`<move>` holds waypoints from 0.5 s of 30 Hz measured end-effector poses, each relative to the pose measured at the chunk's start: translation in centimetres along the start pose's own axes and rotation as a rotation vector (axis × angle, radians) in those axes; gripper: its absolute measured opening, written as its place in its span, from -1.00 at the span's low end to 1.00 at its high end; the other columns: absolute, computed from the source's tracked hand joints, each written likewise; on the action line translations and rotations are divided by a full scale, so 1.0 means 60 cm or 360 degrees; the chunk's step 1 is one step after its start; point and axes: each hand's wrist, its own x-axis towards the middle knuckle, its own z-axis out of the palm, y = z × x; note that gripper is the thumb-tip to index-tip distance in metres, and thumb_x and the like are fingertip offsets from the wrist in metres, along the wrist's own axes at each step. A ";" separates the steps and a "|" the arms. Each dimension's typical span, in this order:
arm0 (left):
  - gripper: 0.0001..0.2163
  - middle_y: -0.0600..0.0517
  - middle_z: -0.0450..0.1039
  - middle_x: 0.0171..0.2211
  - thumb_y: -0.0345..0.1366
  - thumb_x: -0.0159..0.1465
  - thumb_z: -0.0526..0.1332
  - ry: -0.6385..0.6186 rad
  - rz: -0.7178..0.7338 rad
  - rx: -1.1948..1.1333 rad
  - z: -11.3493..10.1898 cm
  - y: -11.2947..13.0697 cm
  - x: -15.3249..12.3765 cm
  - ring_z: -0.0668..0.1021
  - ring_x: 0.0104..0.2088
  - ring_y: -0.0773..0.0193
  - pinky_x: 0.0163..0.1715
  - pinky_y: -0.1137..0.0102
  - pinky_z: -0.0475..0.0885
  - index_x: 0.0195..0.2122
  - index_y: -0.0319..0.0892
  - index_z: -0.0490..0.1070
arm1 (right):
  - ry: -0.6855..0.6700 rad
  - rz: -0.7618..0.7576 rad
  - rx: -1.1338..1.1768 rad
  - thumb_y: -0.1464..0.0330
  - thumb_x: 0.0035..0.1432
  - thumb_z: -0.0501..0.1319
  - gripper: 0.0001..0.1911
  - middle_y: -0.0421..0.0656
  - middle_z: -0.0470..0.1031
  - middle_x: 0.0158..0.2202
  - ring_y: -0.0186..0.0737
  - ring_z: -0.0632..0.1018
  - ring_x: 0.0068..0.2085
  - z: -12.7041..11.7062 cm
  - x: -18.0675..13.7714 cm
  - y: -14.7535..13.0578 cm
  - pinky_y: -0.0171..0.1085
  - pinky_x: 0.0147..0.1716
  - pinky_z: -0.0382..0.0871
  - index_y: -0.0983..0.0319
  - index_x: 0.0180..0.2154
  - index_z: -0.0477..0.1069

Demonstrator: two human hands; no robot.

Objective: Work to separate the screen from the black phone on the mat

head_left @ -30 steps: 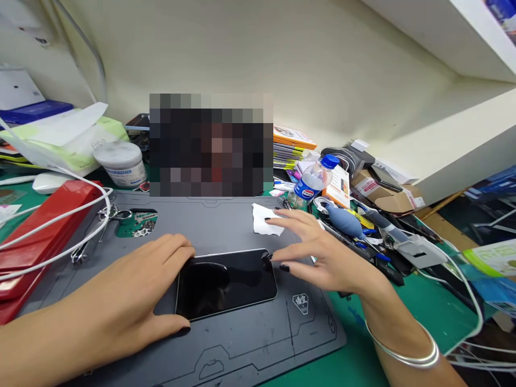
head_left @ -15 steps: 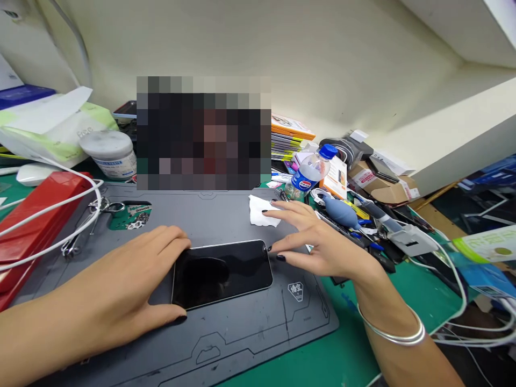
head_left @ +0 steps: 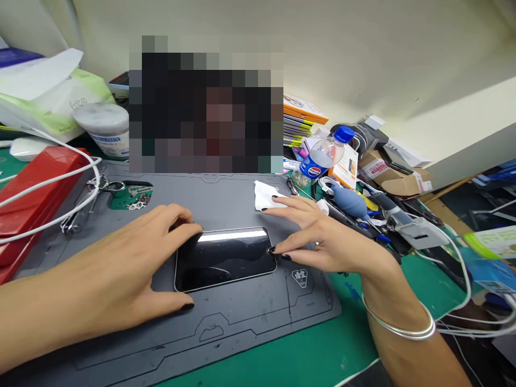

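A smartphone [head_left: 226, 263] lies flat on the grey work mat [head_left: 242, 333], its dark glossy screen up with a bright light streak along the far edge. My left hand [head_left: 133, 269] spans its left end, fingers at the far corner and thumb by the near edge. My right hand [head_left: 322, 236] reaches in from the right. Its index fingertip touches the phone's right end, and the thumb is just beside it. The other fingers stretch over a white piece of tissue [head_left: 264, 196]. Whether the right fingertips pinch anything small cannot be made out.
Tweezers or scissors [head_left: 107, 184] and small metal parts [head_left: 139, 201] lie left, beside a red case [head_left: 36, 199] with white cable over it. A paste tub [head_left: 102, 129] stands behind. Right are a bottle [head_left: 322, 156], a blue air blower [head_left: 349, 201] and cluttered tools.
The view has shifted slightly, and a light reflection now crosses the screen. My right index fingertip has come onto the phone's right end. My left hand stays around the left end.
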 end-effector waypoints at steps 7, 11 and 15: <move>-0.41 0.02 0.50 0.49 -0.23 0.22 0.62 -0.0092 0.0276 0.0058 -0.006 0.041 -0.010 0.58 0.49 -0.20 0.40 -0.12 0.67 0.27 0.31 0.62 | -0.0042 -0.0057 -0.0001 0.33 0.52 0.44 -0.76 -0.10 0.59 0.57 0.38 0.38 0.68 0.001 -0.001 -0.004 0.54 0.67 0.08 -0.11 -0.03 0.90; -0.44 0.00 0.53 0.48 0.00 0.19 0.72 -0.0171 0.0301 0.0120 -0.006 0.031 -0.005 0.57 0.47 -0.28 0.33 -0.14 0.72 0.22 0.34 0.69 | -0.0047 -0.0131 -0.0016 0.33 0.54 0.41 -0.75 -0.06 0.61 0.54 0.40 0.43 0.65 0.003 0.003 -0.013 0.52 0.65 0.14 -0.07 -0.04 0.91; -0.48 0.00 0.53 0.48 0.18 0.22 0.67 -0.0207 0.0356 0.0145 -0.004 0.017 0.001 0.61 0.40 -0.31 0.25 -0.15 0.77 0.19 0.37 0.72 | -0.0018 -0.0165 -0.0076 0.32 0.58 0.36 -0.72 -0.02 0.65 0.49 0.39 0.50 0.58 0.005 0.007 -0.023 0.55 0.61 0.20 -0.06 -0.05 0.90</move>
